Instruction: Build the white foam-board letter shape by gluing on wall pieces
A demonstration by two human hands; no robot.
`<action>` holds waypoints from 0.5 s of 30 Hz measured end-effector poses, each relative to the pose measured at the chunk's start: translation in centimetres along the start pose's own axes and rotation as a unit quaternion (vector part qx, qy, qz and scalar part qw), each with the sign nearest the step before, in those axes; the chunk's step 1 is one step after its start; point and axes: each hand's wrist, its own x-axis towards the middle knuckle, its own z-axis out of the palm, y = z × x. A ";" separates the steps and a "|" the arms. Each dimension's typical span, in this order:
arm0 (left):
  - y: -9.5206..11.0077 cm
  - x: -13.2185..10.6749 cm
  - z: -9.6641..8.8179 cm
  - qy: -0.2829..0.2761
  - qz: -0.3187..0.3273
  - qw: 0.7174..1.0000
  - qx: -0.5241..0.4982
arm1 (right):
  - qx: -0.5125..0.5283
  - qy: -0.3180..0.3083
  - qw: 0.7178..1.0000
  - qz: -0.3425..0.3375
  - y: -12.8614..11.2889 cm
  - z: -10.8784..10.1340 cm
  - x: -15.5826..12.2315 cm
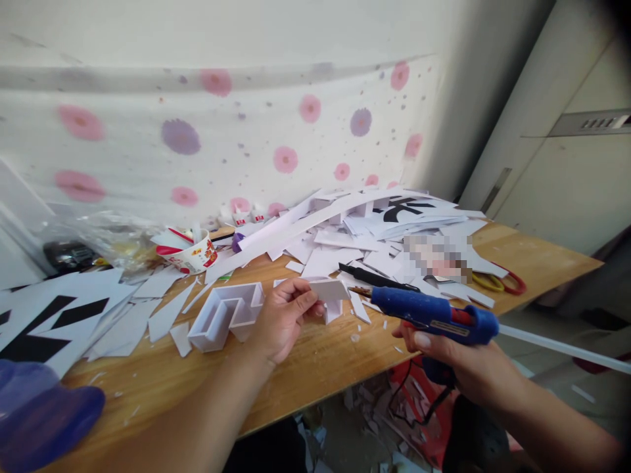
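My left hand [286, 315] pinches a small flat piece of white foam board [329, 290] between thumb and fingers, just above the table. In my right hand [458, 358] is a blue hot glue gun [434, 314], its nozzle pointing left and close to the board's right edge. A long translucent glue stick [562, 347] sticks out of its back. Beside my left hand stands a white zigzag-shaped open box form [224, 315] made of thin board walls. Another white form behind my left fingers is partly hidden.
White scraps [315, 249] pile up across the back of the wooden table [315, 368]. A black utility knife [379, 276], red-and-yellow-handled scissors [500, 282], a paper cup [197, 256] and black-printed sheets [54, 315] lie around. Below the table edge is a red container [434, 420] with scraps.
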 end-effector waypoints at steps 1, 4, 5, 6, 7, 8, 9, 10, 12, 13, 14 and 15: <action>0.0 0.0 0.0 0.000 0.000 1.000 -0.001 | 0.006 -0.004 1.000 0.008 0.1 -0.1 0.0; 0.0 0.1 -0.1 -0.001 -0.003 1.000 -0.005 | 0.002 -0.005 1.000 0.022 0.4 -0.3 0.0; -0.1 0.1 -0.1 -0.002 -0.003 1.000 -0.009 | -0.003 -0.003 1.000 0.024 0.5 -0.3 -0.1; -0.1 0.2 -0.1 -0.003 -0.002 1.000 -0.013 | -0.007 0.000 1.000 0.025 0.5 -0.3 -0.1; -0.1 0.2 -0.1 -0.004 -0.001 1.000 -0.017 | -0.012 0.000 1.000 0.026 0.6 -0.4 -0.1; -0.1 0.2 -0.1 -0.004 0.001 1.000 -0.020 | -0.018 -0.001 1.000 0.026 0.7 -0.4 -0.1; -0.1 0.1 -0.1 -0.003 0.001 1.000 -0.024 | -0.024 0.000 0.999 0.024 0.8 -0.5 -0.1; 0.0 0.1 -0.1 -0.002 -0.001 1.000 -0.027 | -0.030 0.000 0.999 0.020 1.0 -0.6 -0.1; 0.0 0.0 0.0 -0.002 -0.007 0.999 -0.032 | -0.034 -0.008 0.999 0.008 1.2 -0.7 0.0; 0.0 0.0 0.0 -0.003 -0.010 0.999 -0.034 | -0.030 -0.011 0.999 -0.001 1.2 -0.8 0.1; 0.0 -0.1 0.0 -0.006 -0.012 0.999 -0.035 | -0.025 -0.010 1.000 -0.009 1.3 -0.8 0.2; 0.0 -0.1 0.0 -0.009 -0.013 0.999 -0.035 | -0.018 -0.010 1.000 -0.017 1.2 -0.8 0.3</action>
